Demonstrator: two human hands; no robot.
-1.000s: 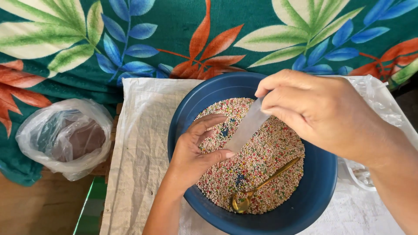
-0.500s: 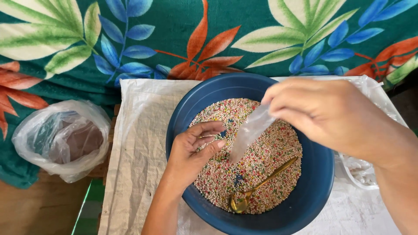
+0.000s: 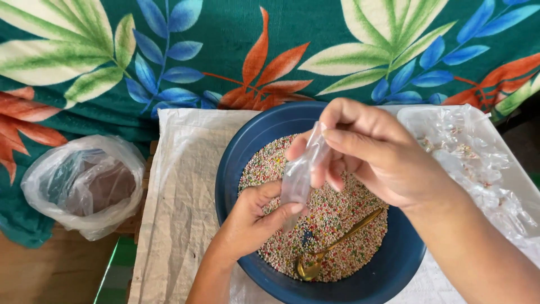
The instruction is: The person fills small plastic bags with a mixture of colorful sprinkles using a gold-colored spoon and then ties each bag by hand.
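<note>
Both pinching small clear plastic bag [image 3: 298, 177]: right hand [image 3: 377, 155] at top, left hand [image 3: 253, 222] at bottom; below grip, blue bowl [image 3: 236, 152] of multicoloured sprinkles [image 3: 343, 219], gold spoon [image 3: 332, 247].

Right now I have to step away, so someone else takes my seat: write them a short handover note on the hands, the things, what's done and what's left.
Left hand: pinches the lower end of a small clear bag.
Right hand: pinches the bag's top, above the bowl.
Things: blue bowl full of coloured sprinkles, gold spoon lying in them. Pile of clear bags to the right, plastic bag with something brown to the left.
Done: the bag is picked up.
Left: it looks empty; spoon not in hand.
</note>
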